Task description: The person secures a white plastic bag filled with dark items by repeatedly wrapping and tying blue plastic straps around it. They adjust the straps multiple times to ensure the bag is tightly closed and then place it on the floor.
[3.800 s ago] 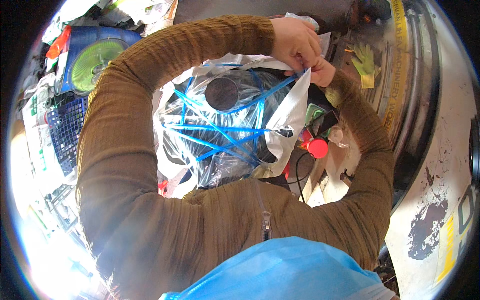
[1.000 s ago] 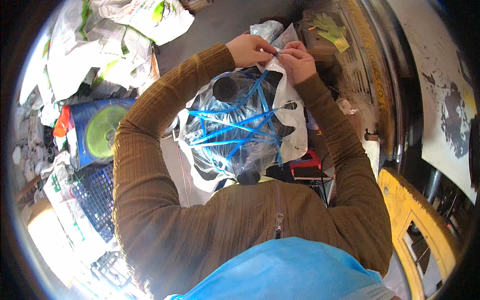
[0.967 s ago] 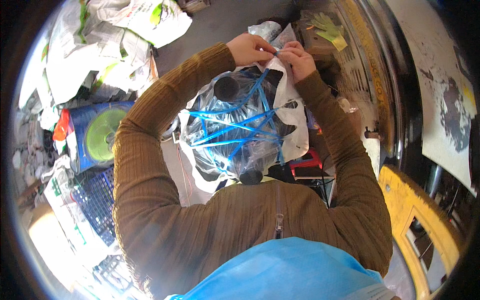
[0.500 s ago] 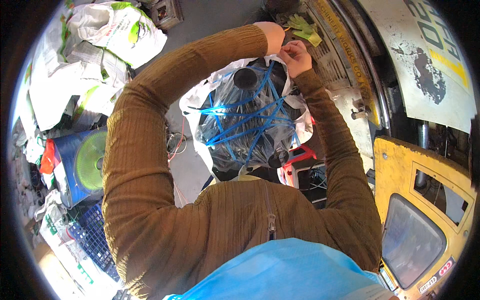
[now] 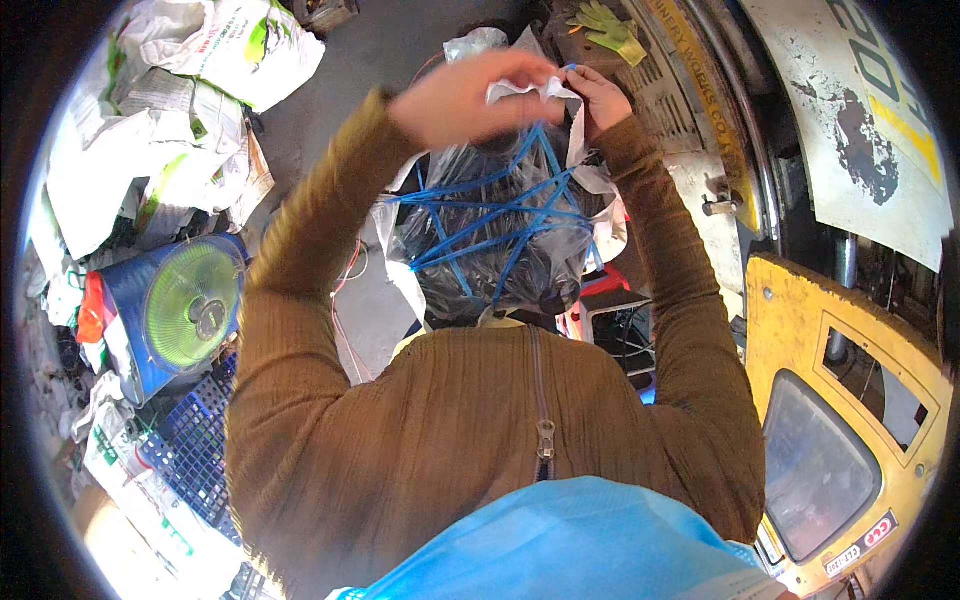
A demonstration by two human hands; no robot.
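Observation:
A white sack (image 5: 410,285) stands before me, filled with dark pieces under clear plastic. Blue cord (image 5: 480,232) criss-crosses its mouth. My right hand (image 5: 603,103) pinches at the far right rim, where a bit of blue cord shows at its fingertips. Across the far rim reaches my left hand (image 5: 470,100), blurred by motion. Its fingers are close to the raised white edge of the sack, and their grip is hard to make out.
Green-and-white sacks (image 5: 230,50) lie at the far left, above a green fan (image 5: 195,305) and a blue plastic crate (image 5: 200,440). A yellow machine panel (image 5: 775,330) stands at right. A yellow-green glove (image 5: 608,32) lies at the far side; a red stool (image 5: 605,282) is beside the sack.
My left hand has swung left and nearer from beside the right hand, its elbow lowering. The white rim now shows between the hands. My right hand stays near the far right rim.

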